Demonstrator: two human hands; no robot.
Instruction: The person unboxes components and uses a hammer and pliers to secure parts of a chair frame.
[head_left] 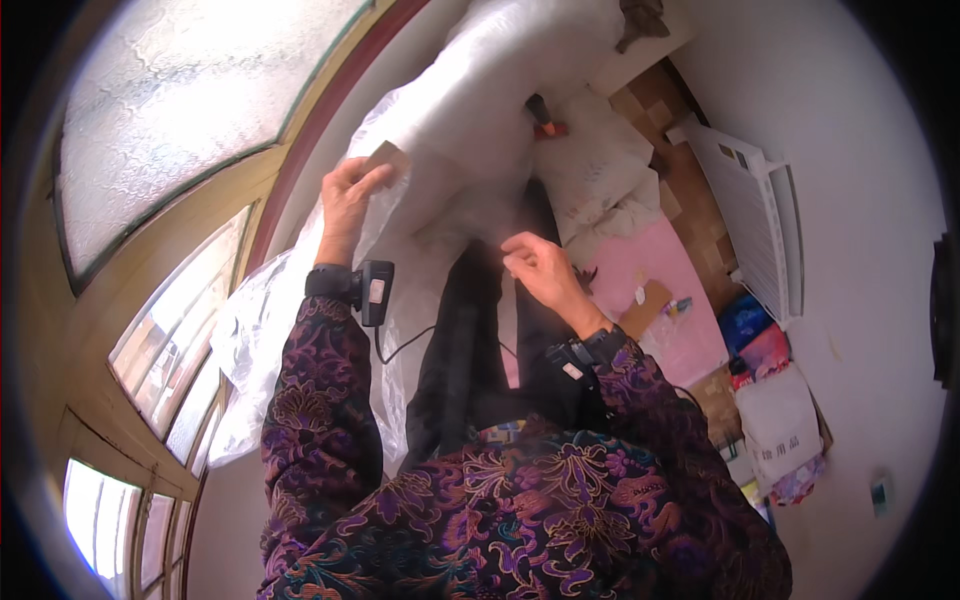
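Glossy crinkled clear plastic sheet (300,300), matt brown cardboard piece (388,158)

There is a single view, a wide fisheye camera worn on the person's head and looking steeply down along the body. The purple patterned jacket (520,520) fills the lower edge, very near the lens, and both forearms rise from there toward the middle of the picture. The left hand (347,200) and right hand (540,270) sit close to the centre, at arm's length from the camera. Straight lines bend near the rim: the window frame (160,330) curves down the left side, and a white wall (860,200) closes the right. The cluttered floor (690,300) lies farther off, right of centre.
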